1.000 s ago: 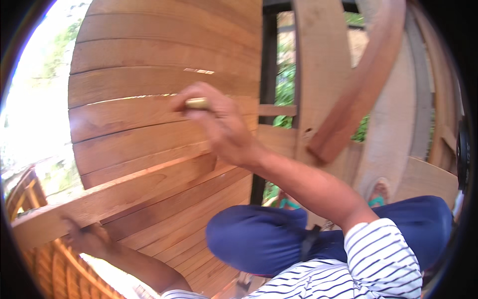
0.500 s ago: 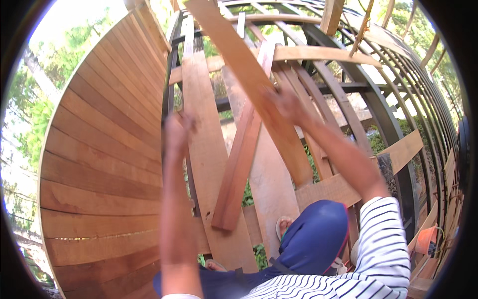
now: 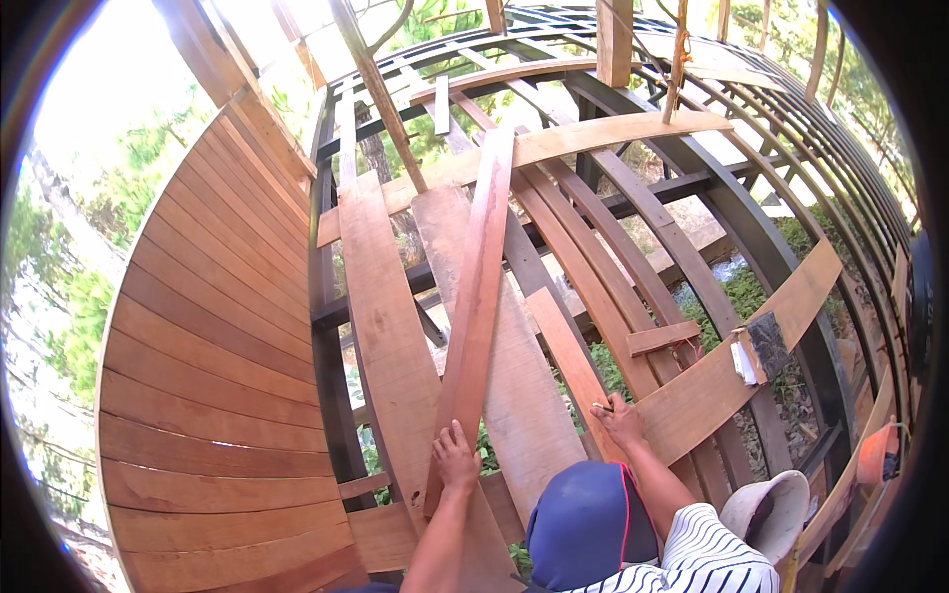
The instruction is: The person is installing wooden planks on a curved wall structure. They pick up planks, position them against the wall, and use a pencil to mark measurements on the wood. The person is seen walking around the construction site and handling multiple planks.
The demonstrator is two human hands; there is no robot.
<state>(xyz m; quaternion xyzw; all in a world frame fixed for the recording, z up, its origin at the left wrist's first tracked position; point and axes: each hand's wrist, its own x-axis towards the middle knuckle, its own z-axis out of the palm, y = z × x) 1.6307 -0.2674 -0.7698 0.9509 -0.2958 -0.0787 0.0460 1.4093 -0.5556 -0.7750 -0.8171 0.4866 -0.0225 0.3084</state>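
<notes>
My left hand (image 3: 455,460) lies with its fingers stretched over the lower end of a long reddish-brown plank (image 3: 478,287), which slants across paler boards. My right hand (image 3: 620,420) is closed at the near right edge of a shorter light-brown board (image 3: 565,346); its fingertips partly hide the contact. Between the two hands runs a wide, scuffed pale board (image 3: 524,366). To the left of the slanting plank lies another wide board (image 3: 381,287). My bent knee in blue trousers covers the near ends of some boards.
A curved plank wall (image 3: 217,376) rises on the left. Dark metal beams (image 3: 761,247) and narrow slats form an open frame with gaps showing plants below. A wooden pole (image 3: 381,94) stands at the far side. A pale bucket-like container (image 3: 766,514) and an orange container (image 3: 875,455) are at right.
The wide board raised in my right hand is no longer up; a light board lies low under that hand. My left hand has come down onto the slanting plank. The view has shifted.
</notes>
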